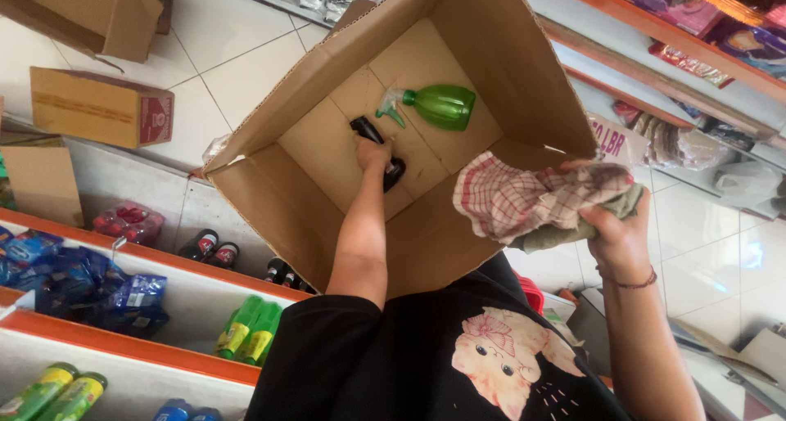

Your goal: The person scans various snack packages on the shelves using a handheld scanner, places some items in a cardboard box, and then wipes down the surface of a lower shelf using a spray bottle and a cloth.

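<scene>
A large open cardboard box (pixel 483 45) is tilted toward me, and I look straight into it. Inside lie a green spray bottle (pixel 442 106) with a pale trigger and a black spray bottle (pixel 395 174). My left hand (pixel 374 153) reaches deep into the box and is closed around the black bottle. The green bottle lies apart from it, just beyond. My right hand (pixel 618 237) is outside the box at its right edge, holding a bunched red-and-white checked cloth (pixel 524 200). My black shirt with a pink cat print fills the bottom of the view.
Orange-edged shelves on the left hold green bottles (pixel 246 331), dark bottles (pixel 209 245) and blue packets (pixel 74 278). Closed cardboard boxes (pixel 102 106) stand on the white tiled floor. Another shelf with packaged goods (pixel 696 20) runs along the right.
</scene>
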